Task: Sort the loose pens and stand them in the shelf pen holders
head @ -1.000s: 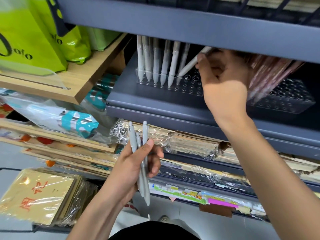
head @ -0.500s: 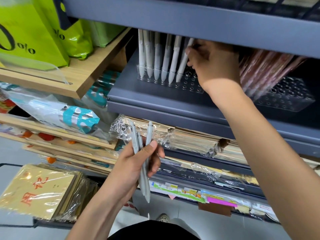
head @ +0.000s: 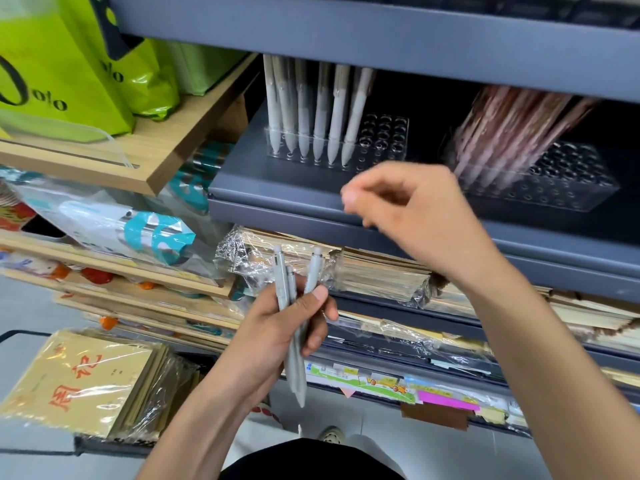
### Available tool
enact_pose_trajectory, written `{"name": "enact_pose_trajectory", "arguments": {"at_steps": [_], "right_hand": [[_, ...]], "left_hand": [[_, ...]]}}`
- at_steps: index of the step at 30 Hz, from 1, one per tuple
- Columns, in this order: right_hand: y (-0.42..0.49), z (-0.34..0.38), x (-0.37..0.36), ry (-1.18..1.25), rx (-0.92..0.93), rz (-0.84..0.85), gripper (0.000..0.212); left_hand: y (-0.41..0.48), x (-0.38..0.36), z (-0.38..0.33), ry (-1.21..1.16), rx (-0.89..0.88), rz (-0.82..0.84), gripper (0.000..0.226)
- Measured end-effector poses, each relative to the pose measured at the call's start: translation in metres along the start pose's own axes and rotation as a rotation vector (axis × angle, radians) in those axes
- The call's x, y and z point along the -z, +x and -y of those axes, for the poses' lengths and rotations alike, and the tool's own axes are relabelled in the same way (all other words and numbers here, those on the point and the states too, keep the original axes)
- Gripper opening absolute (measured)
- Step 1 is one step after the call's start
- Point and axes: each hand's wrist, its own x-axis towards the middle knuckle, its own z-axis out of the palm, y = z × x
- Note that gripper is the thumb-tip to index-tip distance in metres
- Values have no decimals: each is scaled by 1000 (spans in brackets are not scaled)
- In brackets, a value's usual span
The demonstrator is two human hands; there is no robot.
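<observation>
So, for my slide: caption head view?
Left hand grips three grey pens; empty right hand hovers near clear plastic holder.

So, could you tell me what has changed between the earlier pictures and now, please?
The right hand let go of the grey pen it was slotting into the left clear holder and has drawn back down out of the shelf, holding nothing. That pen now stands at the right end of the row. The left hand still grips three grey pens; the pink pens are unchanged.

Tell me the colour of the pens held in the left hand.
Pale grey, nearly white; the pens in the left hand show best in the head view.
</observation>
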Motion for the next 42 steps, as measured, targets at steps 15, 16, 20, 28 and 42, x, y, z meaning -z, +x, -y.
{"name": "enact_pose_trajectory", "arguments": {"at_steps": [15,16,20,28,42], "right_hand": [[-42,-16,16,242,-124,293,9],[-44,-17,15,283,-129,266,7],[-41,-17,22,453,-175,-30,3],[-12,3,44,358,97,-719,12],[54,-10,16,-66,155,-729,38]], "left_hand": [[12,-24,4,-65,-2,193,17],[13,-23,3,-85,-10,204,20],[16,-17,5,-170,36,136,39],[15,-7,8,-157,95,9,29],[9,3,-7,-193,55,-60,27]]}}
